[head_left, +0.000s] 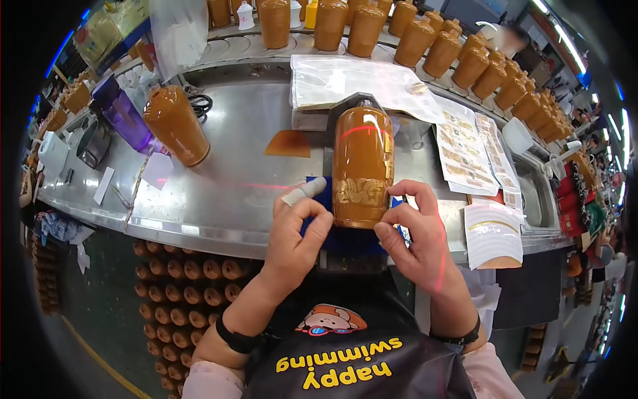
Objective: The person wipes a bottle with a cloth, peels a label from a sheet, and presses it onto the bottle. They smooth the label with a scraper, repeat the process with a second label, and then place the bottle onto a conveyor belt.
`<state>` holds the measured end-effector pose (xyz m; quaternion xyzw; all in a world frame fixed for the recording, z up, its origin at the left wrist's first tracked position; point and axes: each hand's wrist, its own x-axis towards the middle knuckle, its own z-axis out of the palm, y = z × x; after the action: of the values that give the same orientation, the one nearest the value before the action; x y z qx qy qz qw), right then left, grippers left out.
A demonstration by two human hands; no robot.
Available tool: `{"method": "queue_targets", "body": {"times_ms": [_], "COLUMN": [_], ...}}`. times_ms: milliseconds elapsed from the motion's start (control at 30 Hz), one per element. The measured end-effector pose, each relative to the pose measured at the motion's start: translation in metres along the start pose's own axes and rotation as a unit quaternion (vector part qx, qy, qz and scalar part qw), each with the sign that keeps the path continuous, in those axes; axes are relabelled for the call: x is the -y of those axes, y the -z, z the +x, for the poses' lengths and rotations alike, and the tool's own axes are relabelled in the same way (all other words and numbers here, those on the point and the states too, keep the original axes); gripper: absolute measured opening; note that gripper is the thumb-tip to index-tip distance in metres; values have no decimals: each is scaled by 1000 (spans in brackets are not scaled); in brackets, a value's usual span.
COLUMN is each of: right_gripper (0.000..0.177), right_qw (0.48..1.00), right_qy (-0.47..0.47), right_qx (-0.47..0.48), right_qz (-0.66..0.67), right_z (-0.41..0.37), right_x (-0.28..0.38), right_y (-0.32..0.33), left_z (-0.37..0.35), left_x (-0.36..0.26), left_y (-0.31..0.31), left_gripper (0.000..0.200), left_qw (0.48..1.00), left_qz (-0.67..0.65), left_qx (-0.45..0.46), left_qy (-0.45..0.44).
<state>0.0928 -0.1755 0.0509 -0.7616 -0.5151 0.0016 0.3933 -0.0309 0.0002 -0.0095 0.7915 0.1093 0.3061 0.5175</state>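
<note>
A glossy brown bottle lies on its side in a dark holder on the metal bench, its neck pointing away from me. A gold patterned decal band runs across its lower part. My left hand is beside the bottle's lower left, apart from it, with thumb and fingers curled together; anything pinched there is too small to see. White tape wraps its index finger. My right hand is at the bottle's lower right edge, fingertips close to the glaze, thumb and index finger apart. Blue cloth shows beneath the bottle.
Another brown bottle stands at left near a purple bottle. Decal sheets and a curved decal sheet lie at right. A sink is farther right. Many brown bottles line the conveyor behind.
</note>
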Motion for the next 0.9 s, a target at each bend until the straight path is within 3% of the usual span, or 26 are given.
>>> {"method": "queue_targets", "body": {"times_ms": [67,267,367,567,667,900], "right_gripper": [12,12,11,11,11,13], "right_qw": [1000,1000,1000,1000,1000,1000], "right_qy": [3,-1,-3,5,0,-11], "right_qx": [0,-6,-7,-12,-17,-20], "right_qz": [-3,-3,-5,-9,-2,11], "right_z": [1,1,2,4,3,2], "right_x": [-1,0,0,0,0,-2], "right_y": [0,0,0,-2,-2,-2], "left_z": [1,2,0,0,3,2], "left_x": [3,1,16,15,14,20], "left_y": [-2,-11,-18,-20,-21,-22], "left_gripper": [19,33,44,49,52,53], "left_qw": [997,999,998,990,998,992], "left_qz": [-66,6,-45,-121,-49,-103], "left_qx": [-17,26,-8,-11,6,9], "left_qy": [45,47,41,68,47,75]}}
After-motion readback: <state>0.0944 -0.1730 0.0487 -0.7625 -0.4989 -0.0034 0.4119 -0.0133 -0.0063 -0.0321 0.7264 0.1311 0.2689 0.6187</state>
